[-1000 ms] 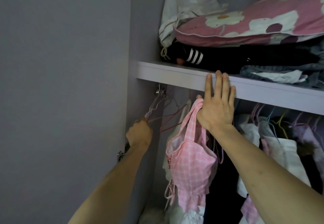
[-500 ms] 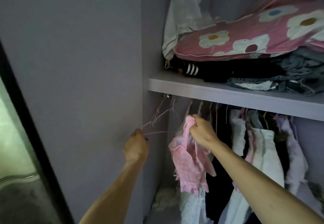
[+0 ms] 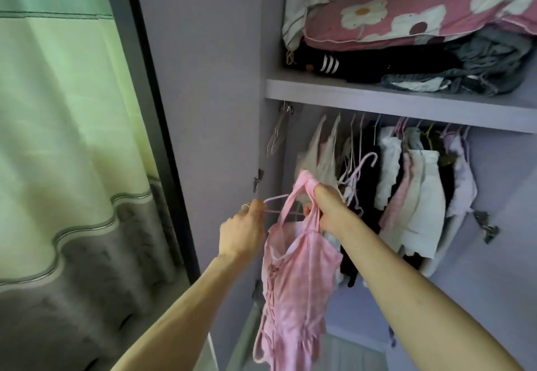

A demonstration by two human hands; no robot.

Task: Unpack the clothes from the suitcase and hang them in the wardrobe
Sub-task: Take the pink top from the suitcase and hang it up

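The left hand (image 3: 241,231) pinches one corner of a single pink hanger (image 3: 274,198) between thumb and fingers. Just beside it, the right hand (image 3: 331,208) curls its fingers round the bunched straps of the one pink top (image 3: 296,277). The top hangs below those fingers, one strap crossing the hanger wire. Above the left fingers, inside the wardrobe (image 3: 209,80), a few bare hangers (image 3: 274,138) blur together, too unclear to count. Fabric hides the right fingertips, and the top's hem is cut off.
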